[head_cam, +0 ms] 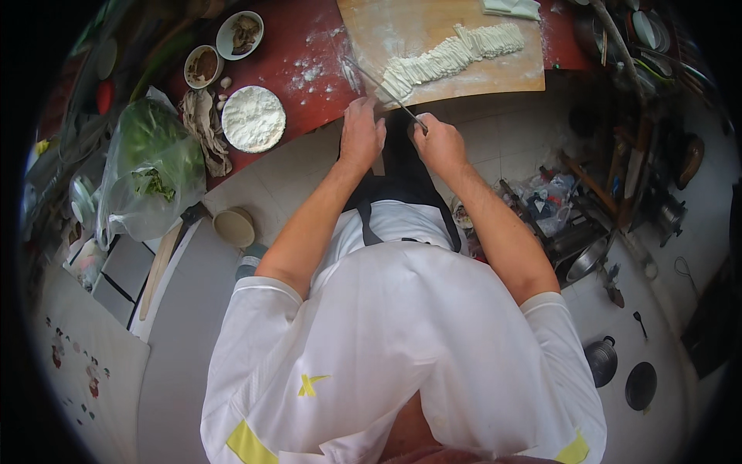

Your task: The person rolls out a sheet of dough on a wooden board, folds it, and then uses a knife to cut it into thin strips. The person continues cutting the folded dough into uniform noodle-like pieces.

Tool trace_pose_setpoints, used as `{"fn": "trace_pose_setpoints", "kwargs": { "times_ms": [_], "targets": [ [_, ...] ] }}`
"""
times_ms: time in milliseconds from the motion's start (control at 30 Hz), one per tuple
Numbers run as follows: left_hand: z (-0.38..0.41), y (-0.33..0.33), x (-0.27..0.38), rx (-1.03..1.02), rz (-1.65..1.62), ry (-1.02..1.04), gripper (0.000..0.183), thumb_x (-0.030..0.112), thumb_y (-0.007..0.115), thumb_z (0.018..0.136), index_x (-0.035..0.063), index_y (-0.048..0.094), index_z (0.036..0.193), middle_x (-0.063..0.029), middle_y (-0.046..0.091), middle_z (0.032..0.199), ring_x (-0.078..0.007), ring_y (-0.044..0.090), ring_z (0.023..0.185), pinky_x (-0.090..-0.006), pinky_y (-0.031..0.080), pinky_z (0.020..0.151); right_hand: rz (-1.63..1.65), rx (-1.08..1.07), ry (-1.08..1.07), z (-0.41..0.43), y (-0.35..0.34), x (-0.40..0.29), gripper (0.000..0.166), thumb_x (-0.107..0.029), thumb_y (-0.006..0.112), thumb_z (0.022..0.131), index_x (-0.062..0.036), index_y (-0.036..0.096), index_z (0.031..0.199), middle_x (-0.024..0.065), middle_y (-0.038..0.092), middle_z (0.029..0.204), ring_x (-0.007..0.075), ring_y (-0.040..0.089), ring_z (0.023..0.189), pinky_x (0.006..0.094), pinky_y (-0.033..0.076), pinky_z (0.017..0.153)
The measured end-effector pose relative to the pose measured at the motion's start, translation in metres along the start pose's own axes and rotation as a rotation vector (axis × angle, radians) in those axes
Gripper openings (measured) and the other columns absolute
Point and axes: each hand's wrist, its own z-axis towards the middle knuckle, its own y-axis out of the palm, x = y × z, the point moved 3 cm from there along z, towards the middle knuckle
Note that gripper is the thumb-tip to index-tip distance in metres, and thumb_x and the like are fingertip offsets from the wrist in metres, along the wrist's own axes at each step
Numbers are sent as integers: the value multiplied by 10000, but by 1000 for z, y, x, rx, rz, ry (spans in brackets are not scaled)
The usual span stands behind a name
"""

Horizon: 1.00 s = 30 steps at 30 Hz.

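My right hand (pixel 442 145) is closed around the handle of a kitchen knife (pixel 385 90), seen nearly edge-on. Its blade slants up and left across the front left corner of a floured wooden board (pixel 487 78). On that board lies a long row of thin cut dough strips (pixel 446 61), its near end beside the blade. My left hand (pixel 362 133) is left of the knife at the front edge of the red table (pixel 307 69), thumb apart from the fingers. Nothing shows in it, though its fingertips are partly hidden. A folded piece of dough or cloth (pixel 511 7) lies at the board's far edge.
Left on the table are a bowl of flour (pixel 254 119), two bowls with brown food (pixel 246 35) (pixel 203 66), garlic (pixel 225 82), a crumpled cloth (pixel 206 130) and a plastic bag of greens (pixel 151 156). Cookware and plastic bags (pixel 548 197) crowd the right side.
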Motion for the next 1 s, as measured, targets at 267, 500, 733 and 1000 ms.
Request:
{"fn": "trace_pose_setpoints", "kwargs": {
  "times_ms": [267, 500, 733, 1000],
  "targets": [
    [-5, -2, -6, -28, 3, -24, 491, 34, 744, 879, -35, 576, 1334, -256, 574, 1330, -460, 546, 1243, -509, 473, 1075, 8, 1, 29, -2, 6, 5, 165, -233, 681, 981, -103, 723, 1074, 206, 753, 873, 437, 731, 850, 549, 581, 763],
    [-2, -3, -6, -20, -3, -11, 463, 33, 747, 875, -39, 584, 1303, -254, 586, 1285, -466, 556, 1212, -511, 475, 1056, -19, -23, 36, -5, 5, 6, 166, -228, 680, 980, -97, 726, 1071, 204, 755, 878, 438, 731, 861, 545, 581, 773],
    [7, -7, -10, -4, -73, 13, 484, 25, 740, 878, -41, 580, 1329, -272, 593, 1269, -465, 572, 1196, -509, 478, 1045, 35, 39, 58, -14, -15, 0, 173, -241, 674, 990, -97, 724, 1072, 218, 752, 889, 448, 728, 864, 547, 577, 763],
    [24, 3, 2, -63, -227, -219, 596, 66, 746, 900, -57, 507, 1432, -280, 593, 1299, -464, 585, 1222, -501, 496, 1057, 34, 158, 279, -45, -62, 43, 218, -246, 651, 1009, -43, 701, 1071, 242, 730, 868, 476, 712, 867, 534, 556, 740]
  ]
}}
